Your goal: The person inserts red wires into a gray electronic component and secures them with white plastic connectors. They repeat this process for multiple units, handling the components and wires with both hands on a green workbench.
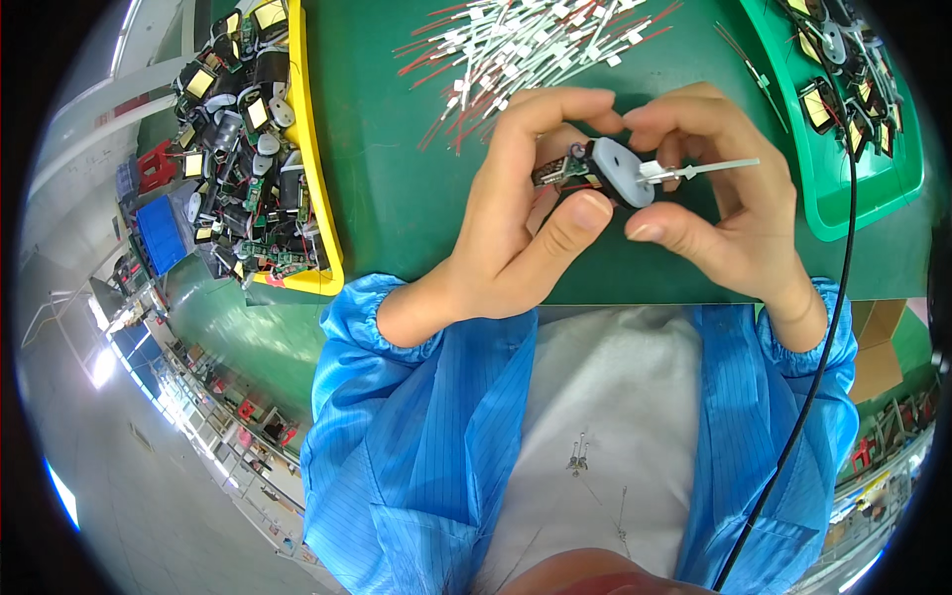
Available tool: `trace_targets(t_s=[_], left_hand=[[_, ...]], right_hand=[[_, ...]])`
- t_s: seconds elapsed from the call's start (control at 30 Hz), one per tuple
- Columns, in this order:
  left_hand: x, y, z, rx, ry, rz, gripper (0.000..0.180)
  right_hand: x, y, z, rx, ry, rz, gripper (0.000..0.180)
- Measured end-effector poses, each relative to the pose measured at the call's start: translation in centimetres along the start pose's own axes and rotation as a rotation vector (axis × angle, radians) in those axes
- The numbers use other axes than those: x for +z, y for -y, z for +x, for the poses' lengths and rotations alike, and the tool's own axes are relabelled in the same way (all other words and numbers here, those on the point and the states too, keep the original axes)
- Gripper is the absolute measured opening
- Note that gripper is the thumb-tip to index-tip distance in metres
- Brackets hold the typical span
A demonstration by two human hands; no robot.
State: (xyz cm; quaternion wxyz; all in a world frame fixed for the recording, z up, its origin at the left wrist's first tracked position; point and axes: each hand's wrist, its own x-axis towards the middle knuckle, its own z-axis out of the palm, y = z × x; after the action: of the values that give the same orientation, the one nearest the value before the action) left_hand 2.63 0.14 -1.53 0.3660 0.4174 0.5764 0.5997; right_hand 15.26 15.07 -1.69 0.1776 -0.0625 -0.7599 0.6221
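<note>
My left hand is closed around a small electronic unit with a grey oval end cap, a dark body and a green circuit board. The thumb lies along its near side. A white-ended wire lead reaches from the cap's face to the right, across my right hand. My right fingers curl around this lead, while the thumb stands off below it. The tips of both index fingers nearly meet above the unit. Whether the lead's white connector is fixed to the cap or only touches it, I cannot tell.
A heap of red and white wire leads lies at the back of the green table. On the left a yellow bin holds many similar units. A green tray with more units stands at right, crossed by a black cable.
</note>
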Motion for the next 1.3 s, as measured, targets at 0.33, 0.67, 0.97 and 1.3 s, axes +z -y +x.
trace_targets(t_s=[0.33,0.67,0.97,1.3], left_hand=[[-2.9,0.0,1.6,0.276,-0.285,0.330,0.057],[-16.2,-1.1,-0.7,-0.353,-0.873,1.462,0.052],[-16.1,0.7,1.0,-0.204,-0.836,1.632,0.044],[-15.4,-0.4,0.2,0.141,-1.232,1.572,0.037]], right_hand=[[-1.2,1.1,0.2,0.120,-0.188,0.056,0.031],[-3.5,-1.1,1.9,-0.066,-1.028,0.140,0.048],[0.1,0.2,1.1,-0.271,-0.444,-0.625,0.026],[3.8,-1.7,1.6,-0.250,0.032,-0.756,0.033]])
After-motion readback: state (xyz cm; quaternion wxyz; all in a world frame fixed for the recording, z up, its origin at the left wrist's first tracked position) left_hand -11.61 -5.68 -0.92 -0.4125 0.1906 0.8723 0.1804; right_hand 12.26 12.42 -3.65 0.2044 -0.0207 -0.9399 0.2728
